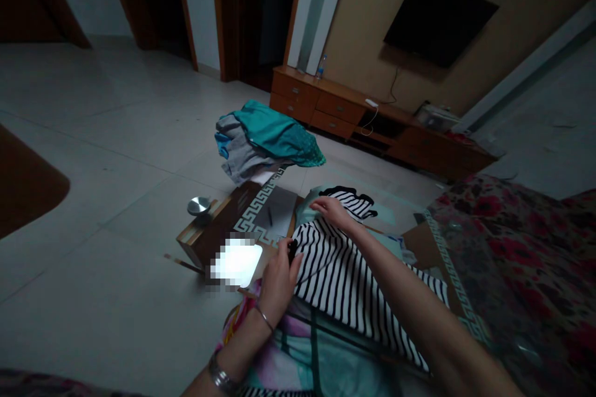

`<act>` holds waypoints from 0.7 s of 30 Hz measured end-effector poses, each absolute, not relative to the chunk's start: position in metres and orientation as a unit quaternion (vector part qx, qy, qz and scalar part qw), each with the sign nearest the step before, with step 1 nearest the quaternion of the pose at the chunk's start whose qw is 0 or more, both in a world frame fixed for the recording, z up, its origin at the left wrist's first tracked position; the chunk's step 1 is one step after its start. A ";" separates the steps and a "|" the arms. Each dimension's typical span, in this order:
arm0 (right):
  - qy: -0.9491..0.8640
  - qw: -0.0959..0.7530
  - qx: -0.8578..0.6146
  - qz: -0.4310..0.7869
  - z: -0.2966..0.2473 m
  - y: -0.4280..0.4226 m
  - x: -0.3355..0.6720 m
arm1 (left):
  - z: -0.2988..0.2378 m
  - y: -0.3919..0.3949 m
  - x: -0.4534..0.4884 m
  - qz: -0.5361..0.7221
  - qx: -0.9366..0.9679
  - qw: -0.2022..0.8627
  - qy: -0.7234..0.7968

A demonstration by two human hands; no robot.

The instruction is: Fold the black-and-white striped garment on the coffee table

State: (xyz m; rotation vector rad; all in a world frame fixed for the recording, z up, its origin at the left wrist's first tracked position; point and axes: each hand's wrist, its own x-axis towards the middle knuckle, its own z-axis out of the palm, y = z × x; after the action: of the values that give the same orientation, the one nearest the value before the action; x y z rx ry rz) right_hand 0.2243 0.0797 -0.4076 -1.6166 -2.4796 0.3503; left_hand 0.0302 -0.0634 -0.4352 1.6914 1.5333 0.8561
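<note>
A black-and-white striped top (342, 279) lies spread out in front of me, the main item here. My left hand (279, 282) is at the top's near-left edge, fingers (285, 255) closed in a narrow pinch on a dark bit of it. The light is poor, so this is probably the top's black trim, though I can't be sure. My right hand (328, 211) rests open on the far end of the top, not gripping. On my left wrist are a thin bangle (264, 318) and a wristwatch (221, 377).

Under the top: a teal-and-pink printed cloth (298, 353). Left of the top: a brown board with a Greek-key border (246, 214), a steel bowl (199, 206) at its far corner. Beyond the top: a heap of teal and grey clothes (265, 139) on the tile floor (116, 298), then a wooden TV cabinet (326, 102) below a wall-mounted TV (440, 18). Right of the top: floral bedding (507, 242).
</note>
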 end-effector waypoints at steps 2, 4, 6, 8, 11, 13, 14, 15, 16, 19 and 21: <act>-0.776 0.173 -0.598 0.100 -0.407 0.068 0.240 | -0.438 -0.062 0.029 0.328 0.648 0.349 0.592; -0.700 0.289 -0.646 0.095 -0.410 0.050 0.254 | -0.439 -0.062 0.030 0.328 0.648 0.356 0.588; -0.632 0.381 -0.668 0.097 -0.415 0.027 0.267 | -0.438 -0.060 0.030 0.341 0.649 0.367 0.573; -0.602 0.416 -0.677 0.083 -0.424 -0.001 0.281 | -0.437 -0.057 0.027 0.355 0.643 0.375 0.565; -0.576 0.409 -0.707 0.026 -0.440 -0.046 0.305 | -0.437 -0.052 0.019 0.345 0.636 0.360 0.589; -0.564 0.378 -0.734 -0.001 -0.449 -0.077 0.327 | -0.439 -0.048 0.013 0.317 0.648 0.342 0.602; -0.556 0.360 -0.749 -0.011 -0.453 -0.094 0.340 | -0.440 -0.046 0.011 0.300 0.657 0.334 0.606; -0.547 0.341 -0.764 -0.024 -0.457 -0.111 0.353 | -0.441 -0.044 0.009 0.282 0.666 0.325 0.610; -0.533 0.319 -0.783 -0.042 -0.460 -0.129 0.365 | -0.441 -0.043 0.008 0.266 0.673 0.317 0.613; -0.461 0.212 -0.856 -0.099 -0.467 -0.188 0.397 | -0.440 -0.040 0.007 0.243 0.681 0.308 0.618; -0.390 0.114 -0.908 -0.104 -0.471 -0.226 0.408 | -0.437 -0.041 0.005 0.237 0.677 0.319 0.619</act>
State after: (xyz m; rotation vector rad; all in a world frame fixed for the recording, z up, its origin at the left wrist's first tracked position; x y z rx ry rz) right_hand 0.4080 -0.2261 -0.4711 -2.6610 -1.1450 -0.3062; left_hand 0.0051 -0.0410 -0.4365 1.7808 1.6270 0.6244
